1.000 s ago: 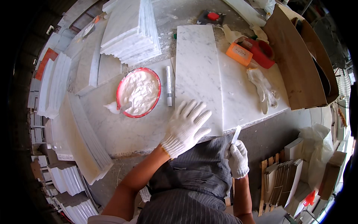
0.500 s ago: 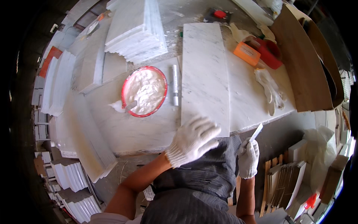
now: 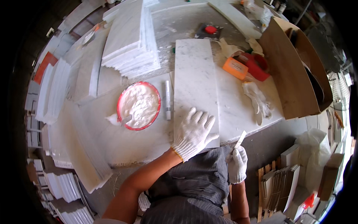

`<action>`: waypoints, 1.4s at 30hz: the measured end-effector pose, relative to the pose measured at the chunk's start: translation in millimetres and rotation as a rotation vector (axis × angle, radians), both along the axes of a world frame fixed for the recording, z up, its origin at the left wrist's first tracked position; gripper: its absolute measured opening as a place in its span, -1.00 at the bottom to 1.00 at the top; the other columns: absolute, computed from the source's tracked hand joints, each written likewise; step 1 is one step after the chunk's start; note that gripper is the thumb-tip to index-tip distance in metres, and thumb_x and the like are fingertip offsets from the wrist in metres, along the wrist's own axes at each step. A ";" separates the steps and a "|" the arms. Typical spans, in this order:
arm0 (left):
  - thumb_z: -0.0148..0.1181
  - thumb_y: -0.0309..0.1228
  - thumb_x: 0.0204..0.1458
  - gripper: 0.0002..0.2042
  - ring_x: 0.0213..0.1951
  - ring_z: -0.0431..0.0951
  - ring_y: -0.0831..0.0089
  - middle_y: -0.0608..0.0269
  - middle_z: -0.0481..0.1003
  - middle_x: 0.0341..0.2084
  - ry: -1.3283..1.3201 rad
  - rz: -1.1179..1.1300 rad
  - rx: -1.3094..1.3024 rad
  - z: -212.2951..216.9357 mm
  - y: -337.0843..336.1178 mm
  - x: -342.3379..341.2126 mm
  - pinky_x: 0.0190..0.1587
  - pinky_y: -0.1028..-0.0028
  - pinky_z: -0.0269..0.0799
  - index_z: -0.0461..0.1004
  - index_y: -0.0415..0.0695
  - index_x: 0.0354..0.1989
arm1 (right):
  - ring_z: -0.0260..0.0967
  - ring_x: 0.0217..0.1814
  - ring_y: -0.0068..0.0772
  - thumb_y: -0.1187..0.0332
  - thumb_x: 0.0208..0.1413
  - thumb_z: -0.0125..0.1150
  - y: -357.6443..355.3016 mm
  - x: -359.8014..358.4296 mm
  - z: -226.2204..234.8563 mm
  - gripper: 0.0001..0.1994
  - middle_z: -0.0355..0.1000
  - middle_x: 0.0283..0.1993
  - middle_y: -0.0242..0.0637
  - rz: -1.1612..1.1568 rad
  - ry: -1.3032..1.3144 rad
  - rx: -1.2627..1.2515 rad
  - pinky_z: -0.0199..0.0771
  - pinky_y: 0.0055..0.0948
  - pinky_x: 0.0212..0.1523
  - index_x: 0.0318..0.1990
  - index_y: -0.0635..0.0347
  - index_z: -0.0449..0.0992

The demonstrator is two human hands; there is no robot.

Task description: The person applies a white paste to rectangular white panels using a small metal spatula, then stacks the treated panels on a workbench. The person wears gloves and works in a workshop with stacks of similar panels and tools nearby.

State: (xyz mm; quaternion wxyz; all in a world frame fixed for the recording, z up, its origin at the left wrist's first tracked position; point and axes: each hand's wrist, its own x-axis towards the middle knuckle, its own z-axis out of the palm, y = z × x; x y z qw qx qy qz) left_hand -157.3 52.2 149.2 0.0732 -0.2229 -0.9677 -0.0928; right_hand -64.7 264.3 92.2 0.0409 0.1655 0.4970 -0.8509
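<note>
A long grey-veined marble slab (image 3: 194, 71) lies lengthwise in front of me on the white worktop. My left hand (image 3: 195, 130), in a white knit glove, rests open on the slab's near end with its fingers spread. Just off the worktop's front edge, my gloved right hand (image 3: 237, 165) is closed round a thin, pale flat blade (image 3: 241, 139) that points up. Left of the slab stands a red-rimmed bowl (image 3: 119, 102) of white paste (image 3: 141, 102), a spatula-like tool (image 3: 127, 119) stuck in it. A white marker pen (image 3: 167, 100) lies between bowl and slab.
Stacked marble slabs (image 3: 125, 44) stand at the back left, others along the left edge. To the right are an orange box (image 3: 235, 68), a red container (image 3: 259, 67), loose gloves (image 3: 257, 102) and a tall cardboard box (image 3: 291, 71). Thin boards (image 3: 278, 186) lean at lower right.
My left hand has moved forward onto the slab and its fingers have spread. My right hand still holds the blade. The whole view has shifted slightly.
</note>
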 end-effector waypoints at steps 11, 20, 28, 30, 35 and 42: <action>0.22 0.02 0.07 -0.45 0.10 0.44 0.27 0.14 0.50 -0.04 0.025 0.021 0.005 3.0 1.9 6.4 0.36 0.11 0.12 0.47 -0.13 0.11 | 0.31 -0.44 -0.57 0.34 0.32 0.12 -8.4 0.8 -4.5 -0.85 0.41 -0.34 -0.37 0.031 0.076 0.011 0.33 -0.56 -0.40 -0.10 0.23 0.47; 0.26 -0.02 0.09 -0.50 0.03 0.46 0.24 0.19 0.54 -0.21 -0.064 -0.108 0.317 -1.3 -8.6 34.4 0.22 0.12 0.31 0.48 -0.06 0.11 | 0.31 -0.48 -0.52 0.42 0.29 0.12 -8.6 -7.8 2.1 -0.90 0.44 -0.47 -0.32 -0.017 0.088 0.013 0.33 -0.49 -0.37 -0.12 0.24 0.48; 0.11 0.12 0.15 -0.32 0.40 0.16 0.10 0.06 0.23 0.35 -0.160 -0.226 0.130 -10.6 -12.4 49.5 0.46 0.02 -0.07 0.26 -0.01 0.37 | 0.31 -0.46 -0.58 0.41 0.29 0.14 -3.7 -2.6 6.0 -0.86 0.43 -0.47 -0.37 -0.021 0.053 0.062 0.32 -0.55 -0.37 -0.09 0.26 0.49; 0.18 0.08 0.13 -0.29 0.38 0.21 0.14 0.06 0.26 0.33 -0.253 -0.397 0.352 -21.1 -9.4 75.2 0.46 -0.01 -0.07 0.21 -0.01 0.39 | 0.30 -0.46 -0.60 0.39 0.29 0.15 -1.0 -4.3 3.4 -0.85 0.42 -0.48 -0.39 -0.035 0.063 0.062 0.31 -0.56 -0.37 -0.09 0.26 0.48; 0.25 -0.22 0.13 -0.61 -0.06 0.55 0.22 0.16 0.57 -0.17 -0.335 -0.435 0.657 -12.6 0.1 114.1 0.18 0.20 0.35 0.49 -0.09 0.09 | 0.23 -0.47 -0.60 0.35 0.31 0.13 3.0 -2.8 -1.3 -0.83 0.38 -0.48 -0.41 -0.097 0.058 0.116 0.25 -0.54 -0.37 -0.09 0.27 0.47; 0.35 -0.27 0.03 -0.73 -0.51 0.49 0.26 0.30 0.40 -0.68 -0.273 -0.398 0.618 -17.3 -3.2 122.0 -0.35 0.28 0.43 0.57 -0.10 -0.12 | 0.21 -0.47 -0.58 0.32 0.32 0.12 1.3 -2.6 -1.7 -0.82 0.36 -0.46 -0.40 -0.106 0.030 0.103 0.24 -0.52 -0.38 -0.12 0.27 0.47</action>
